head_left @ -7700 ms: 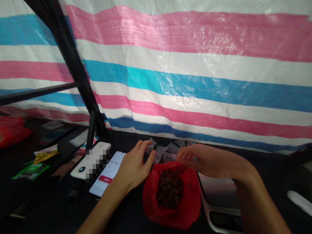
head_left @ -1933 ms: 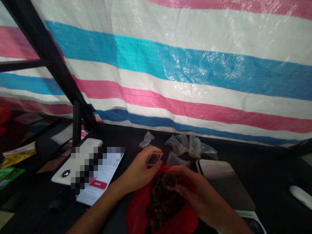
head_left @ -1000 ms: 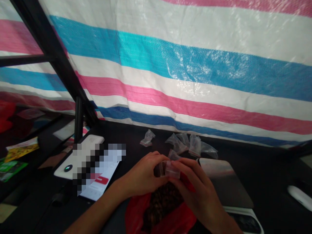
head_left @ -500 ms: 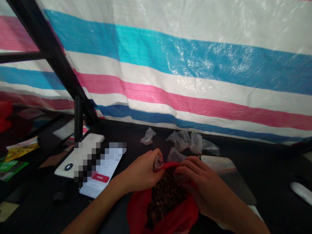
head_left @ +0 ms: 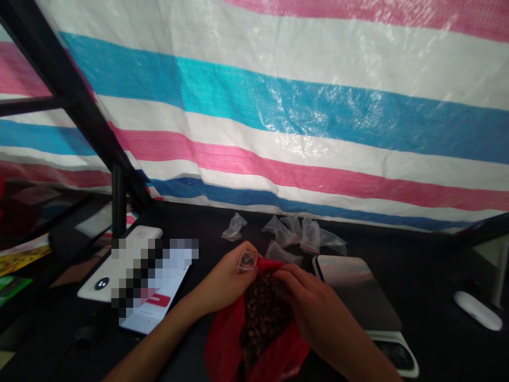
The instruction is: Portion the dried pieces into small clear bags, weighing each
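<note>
A red plastic bag (head_left: 223, 339) stands open in front of me, filled with small brown pieces (head_left: 262, 318) like seeds or nuts. At its far left rim, my left hand (head_left: 234, 276) is closed around a small clear plastic bag (head_left: 247, 260), whose crumpled end shows between thumb and fingers. My right hand (head_left: 314, 302) is closed over the right side of the red bag's rim, fingers bent inward; the fingertips are partly hidden. Beyond the hands lie several small clear bags (head_left: 310, 236). Right of them sits a digital scale (head_left: 358, 292) with a grey plate, its display partly behind my right wrist.
On the left, a phone (head_left: 159, 300) with a lit screen lies beside a white device (head_left: 93, 273). A white oval case (head_left: 477, 310) is at the right. Striped plastic sheeting (head_left: 302, 122) hangs behind the black table, and a black frame post (head_left: 119, 196) stands at left.
The view has shifted slightly up and right. My left hand has turned a little, showing more of the clear bag. My right hand remains at the red bag's rim, and the scale's display is now uncovered.
</note>
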### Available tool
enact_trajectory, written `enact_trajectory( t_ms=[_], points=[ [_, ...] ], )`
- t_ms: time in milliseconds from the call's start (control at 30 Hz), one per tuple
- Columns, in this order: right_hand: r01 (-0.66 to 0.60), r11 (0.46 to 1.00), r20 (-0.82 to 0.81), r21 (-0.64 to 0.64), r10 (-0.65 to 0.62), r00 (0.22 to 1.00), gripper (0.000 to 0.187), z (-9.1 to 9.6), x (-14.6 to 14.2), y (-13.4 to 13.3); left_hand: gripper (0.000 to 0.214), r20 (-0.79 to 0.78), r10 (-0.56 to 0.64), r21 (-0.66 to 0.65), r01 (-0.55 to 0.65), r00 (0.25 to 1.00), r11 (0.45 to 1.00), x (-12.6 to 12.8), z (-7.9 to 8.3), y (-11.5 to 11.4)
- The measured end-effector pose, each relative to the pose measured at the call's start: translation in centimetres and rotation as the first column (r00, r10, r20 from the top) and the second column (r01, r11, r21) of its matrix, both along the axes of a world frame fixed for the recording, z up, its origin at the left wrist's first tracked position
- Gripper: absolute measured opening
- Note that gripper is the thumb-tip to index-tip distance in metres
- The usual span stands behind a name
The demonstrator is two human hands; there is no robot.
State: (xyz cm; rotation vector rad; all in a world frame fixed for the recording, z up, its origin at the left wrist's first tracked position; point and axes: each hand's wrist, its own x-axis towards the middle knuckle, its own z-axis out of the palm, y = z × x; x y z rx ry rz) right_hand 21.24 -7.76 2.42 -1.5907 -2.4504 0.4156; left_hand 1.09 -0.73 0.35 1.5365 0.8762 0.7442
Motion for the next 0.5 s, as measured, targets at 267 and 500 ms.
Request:
enact_trajectory(
  t_ms=[267, 500],
  points=[
    [-0.02, 0.991, -0.1, 0.135, 0.034, 0.994, 0.034, -0.5, -1.3, -0.5, 0.008, 0.058, 0.036, -0.091, -0.031, 0.998, 0.995, 0.1, 0.2, -0.1],
    [-0.083, 0.994, -0.236, 0.065, 0.096, 0.967, 0.046, -1.1, -1.4, -0.6, 0.007, 0.113, 0.048, -0.087, -0.038, 0.992, 0.995, 0.1, 0.5, -0.2]
  ],
)
